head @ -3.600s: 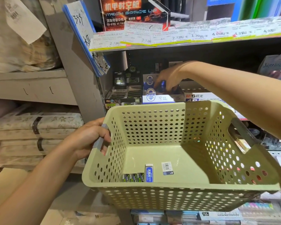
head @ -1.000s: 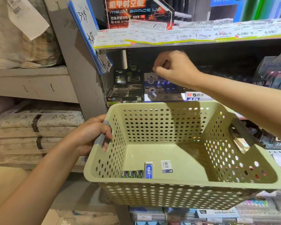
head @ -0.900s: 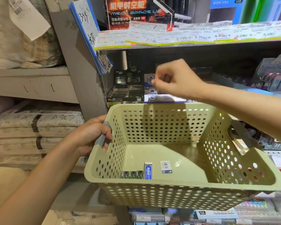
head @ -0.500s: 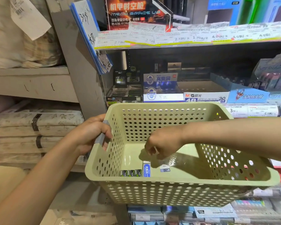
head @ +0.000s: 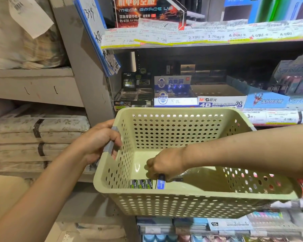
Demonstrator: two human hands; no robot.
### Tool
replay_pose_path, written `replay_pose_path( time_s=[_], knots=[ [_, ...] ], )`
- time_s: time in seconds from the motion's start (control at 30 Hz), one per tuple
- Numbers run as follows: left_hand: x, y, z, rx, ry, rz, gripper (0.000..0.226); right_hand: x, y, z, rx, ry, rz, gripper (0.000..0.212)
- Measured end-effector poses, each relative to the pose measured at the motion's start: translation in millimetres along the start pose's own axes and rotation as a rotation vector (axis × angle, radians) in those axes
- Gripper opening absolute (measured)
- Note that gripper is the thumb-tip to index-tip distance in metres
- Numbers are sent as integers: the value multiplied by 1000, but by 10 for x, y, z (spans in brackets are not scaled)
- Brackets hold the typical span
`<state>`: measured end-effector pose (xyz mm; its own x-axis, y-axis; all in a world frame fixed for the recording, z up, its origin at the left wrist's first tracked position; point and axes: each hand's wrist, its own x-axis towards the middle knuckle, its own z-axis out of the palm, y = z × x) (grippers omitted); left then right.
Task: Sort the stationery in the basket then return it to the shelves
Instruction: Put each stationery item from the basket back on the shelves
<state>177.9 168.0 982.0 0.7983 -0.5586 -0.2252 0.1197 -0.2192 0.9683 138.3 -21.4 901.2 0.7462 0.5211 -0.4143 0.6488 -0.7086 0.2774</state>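
My left hand (head: 98, 138) grips the grey handle on the left side of a pale green perforated basket (head: 182, 193), held up in front of the shelves. My right hand (head: 166, 163) is down inside the basket, its curled fingertips closed on the top end of a blue-wrapped eraser (head: 161, 184) lying on the basket floor. Three small black-and-green wrapped pieces (head: 141, 183) lie in a row just left of it. A small dark item sits in the shadow under my right hand, mostly hidden.
On the shelf behind the basket stand a black-and-green display box (head: 133, 102), a blue-and-white box (head: 173, 96), an open 4B eraser box (head: 220, 100) and a blue carton (head: 266, 100). Price labels line the shelf edges. Folded bedding is stacked at the left.
My right hand left the blue-and-white box on the shelf, came down into the basket and now has its fingertips on the blue eraser. The left hand and the basket barely moved.
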Motion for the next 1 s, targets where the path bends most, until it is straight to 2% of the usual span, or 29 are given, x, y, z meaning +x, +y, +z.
replay_pose_path(
  time_s=[0.2,0.3,0.37,0.43,0.57,0.73,0.83,0.9,1.0],
  knots=[
    [2,19,4,-4,-14,-8,54,-220,65,-194,83,-51,87,14],
    [-1,20,-13,-12,-10,-9,53,-408,126,-295,189,-14,128,20],
    [2,26,-17,-20,-15,-8,54,-555,192,-367,279,47,141,15],
    [4,34,-19,-16,-13,-4,53,-708,273,-456,392,146,169,10],
    [10,46,-11,-13,3,9,51,-983,468,-640,649,360,257,15],
    [25,53,-12,-22,-1,-8,52,-1184,689,-852,701,743,412,18],
    [25,57,-14,-17,-4,-12,51,-1154,920,-905,684,915,593,25],
    [17,55,-15,-18,-4,-11,52,-1101,1088,-895,621,912,739,29],
    [1,50,-21,-16,1,-6,52,-1019,1261,-846,519,764,847,32]
  ],
)
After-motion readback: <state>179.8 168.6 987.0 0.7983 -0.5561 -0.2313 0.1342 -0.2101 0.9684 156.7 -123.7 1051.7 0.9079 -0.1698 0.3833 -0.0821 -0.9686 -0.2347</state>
